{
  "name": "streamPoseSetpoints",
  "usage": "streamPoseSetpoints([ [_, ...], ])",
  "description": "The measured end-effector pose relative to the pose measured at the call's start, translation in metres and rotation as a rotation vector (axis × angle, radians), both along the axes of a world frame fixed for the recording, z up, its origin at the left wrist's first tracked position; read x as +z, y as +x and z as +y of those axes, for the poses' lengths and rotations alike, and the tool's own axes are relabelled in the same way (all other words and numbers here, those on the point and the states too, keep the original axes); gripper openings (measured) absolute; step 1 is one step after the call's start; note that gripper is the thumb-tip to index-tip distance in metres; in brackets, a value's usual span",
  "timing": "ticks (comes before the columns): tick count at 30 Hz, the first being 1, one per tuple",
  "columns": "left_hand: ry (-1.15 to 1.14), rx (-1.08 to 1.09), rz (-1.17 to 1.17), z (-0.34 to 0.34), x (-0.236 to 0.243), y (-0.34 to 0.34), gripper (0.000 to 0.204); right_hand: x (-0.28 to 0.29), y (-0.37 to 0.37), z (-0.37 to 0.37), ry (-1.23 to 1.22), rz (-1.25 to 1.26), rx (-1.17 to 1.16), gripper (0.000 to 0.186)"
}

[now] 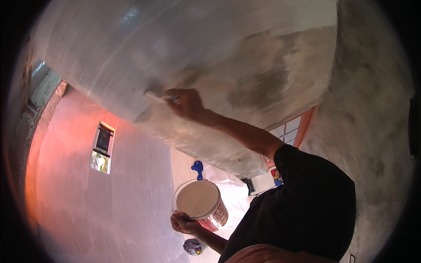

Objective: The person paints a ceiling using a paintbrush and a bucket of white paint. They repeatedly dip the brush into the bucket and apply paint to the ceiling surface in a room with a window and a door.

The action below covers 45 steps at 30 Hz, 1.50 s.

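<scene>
My right hand (186,104) is closed around the handle of a paintbrush (154,97). The pale brush head lies against or very close to the wall (131,57), by the border between whitish paint and patchy grey-brown plaster. Lower down, my left hand (184,222) grips a white-and-red paint bucket (219,215) at its rim; whether the fingers also hold the handle cannot be made out. Pale cream-coloured paint (198,198) shows inside the bucket.
A small window (103,147) is set in the painted wall at left. Below lie a blue object (198,166) and a crumpled grey bag (192,247) on the pale floor. A brown-framed glazed door or window (302,127) stands behind my right arm, beside a rough grey wall (359,131).
</scene>
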<state>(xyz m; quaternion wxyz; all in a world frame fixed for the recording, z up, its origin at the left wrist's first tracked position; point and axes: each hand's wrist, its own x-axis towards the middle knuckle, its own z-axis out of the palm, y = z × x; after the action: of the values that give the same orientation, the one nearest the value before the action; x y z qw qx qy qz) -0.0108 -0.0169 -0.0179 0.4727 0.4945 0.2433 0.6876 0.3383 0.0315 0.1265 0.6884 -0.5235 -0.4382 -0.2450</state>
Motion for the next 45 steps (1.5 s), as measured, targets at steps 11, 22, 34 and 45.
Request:
streamPoseSetpoints([
  [11, 0.000, -0.159, -0.033, 0.014, 0.016, 0.013, 0.041, -0.017, 0.141, -0.263, 0.285, 0.228, -0.476, 0.017],
  [22, -0.029, -0.182, -0.007, 0.016, 0.010, 0.026, 0.041, -0.026, 0.069, -0.156, -0.077, -0.155, -0.850, 0.028],
  [34, -0.030, -0.152, -0.015, 0.017, 0.008, 0.028, 0.042, -0.010, 0.101, -0.175, -0.023, 0.251, -0.057, 0.021],
  [45, -0.049, -0.189, 0.031, -0.004, 0.019, 0.044, 0.038, -0.040, 0.268, -0.435, 0.206, 0.322, -0.819, 0.023],
])
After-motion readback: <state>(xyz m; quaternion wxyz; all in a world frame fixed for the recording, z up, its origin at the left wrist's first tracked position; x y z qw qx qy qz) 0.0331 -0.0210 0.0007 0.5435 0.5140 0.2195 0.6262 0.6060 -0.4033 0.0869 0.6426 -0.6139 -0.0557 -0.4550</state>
